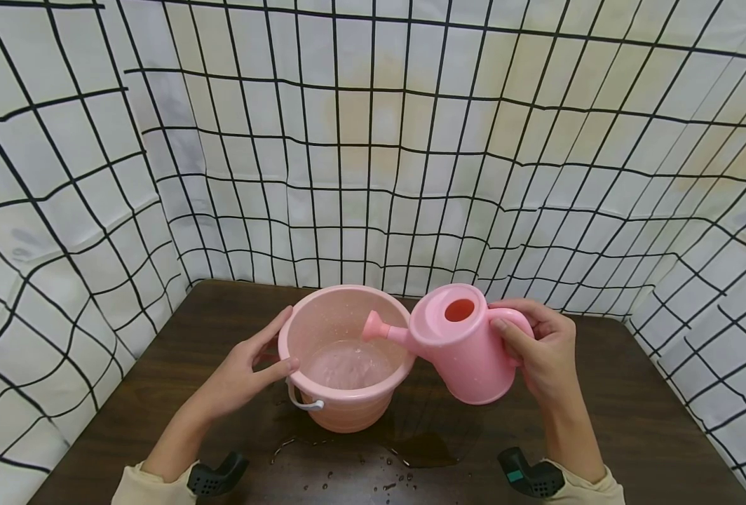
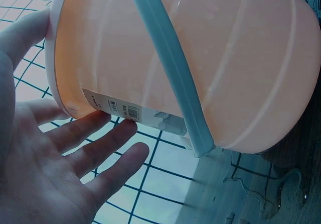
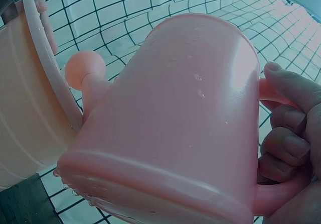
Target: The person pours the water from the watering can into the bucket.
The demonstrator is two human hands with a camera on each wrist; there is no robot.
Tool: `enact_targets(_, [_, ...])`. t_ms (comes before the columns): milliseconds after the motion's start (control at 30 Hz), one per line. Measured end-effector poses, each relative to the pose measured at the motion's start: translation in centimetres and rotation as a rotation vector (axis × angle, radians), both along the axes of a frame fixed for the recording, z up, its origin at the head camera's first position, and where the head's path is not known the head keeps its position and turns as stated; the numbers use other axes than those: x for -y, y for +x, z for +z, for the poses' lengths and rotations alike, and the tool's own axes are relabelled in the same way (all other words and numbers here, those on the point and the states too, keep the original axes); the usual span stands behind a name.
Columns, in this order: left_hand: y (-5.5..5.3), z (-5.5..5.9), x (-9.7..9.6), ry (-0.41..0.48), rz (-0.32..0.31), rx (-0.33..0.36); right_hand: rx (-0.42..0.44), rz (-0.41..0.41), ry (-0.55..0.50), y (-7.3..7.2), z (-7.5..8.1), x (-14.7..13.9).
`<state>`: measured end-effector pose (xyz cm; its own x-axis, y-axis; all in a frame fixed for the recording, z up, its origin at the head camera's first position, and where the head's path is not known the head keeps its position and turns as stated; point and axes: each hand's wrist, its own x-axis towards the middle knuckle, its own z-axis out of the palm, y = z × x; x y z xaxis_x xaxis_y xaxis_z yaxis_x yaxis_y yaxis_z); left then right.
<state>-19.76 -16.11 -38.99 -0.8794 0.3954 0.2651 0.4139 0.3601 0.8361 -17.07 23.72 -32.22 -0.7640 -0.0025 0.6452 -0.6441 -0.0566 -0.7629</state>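
A pink watering can [image 1: 468,351] is tilted toward the left, its sprinkler spout [image 1: 376,327] over the inside of a pale pink bucket [image 1: 348,396]. My right hand [image 1: 546,344] grips the can's handle, with fingers curled round it in the right wrist view. Water drops cling to the can's wet lower edge [image 3: 75,189]. Inside the bucket lies water [image 1: 350,365] with a disturbed surface. My left hand [image 1: 247,368] steadies the bucket's left side, thumb at the rim and the other fingers [image 2: 118,166] fairly straight and spread beside the wall.
A bucket handle [image 2: 173,68] hangs down the bucket's near left side. Spilled water [image 1: 423,449] and scattered drops wet the dark wooden table [image 1: 221,308] in front. Black wire grid panels [image 1: 373,147] backed with white sheets enclose the back and sides.
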Motion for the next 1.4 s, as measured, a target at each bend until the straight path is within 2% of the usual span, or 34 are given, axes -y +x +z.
enact_targets(567, [0.01,0.10,-0.05,-0.006,0.005,0.018,0.054,-0.055,0.033,0.16,0.41,0.23])
enact_targets(867, [0.12,0.07,0.00,0.000,0.002,0.029,0.027,-0.019,0.020,0.07,0.38,0.12])
enact_targets(1400, [0.07,0.05,0.02,0.004,-0.004,0.009,0.019,-0.023,0.023,0.13,0.40,0.17])
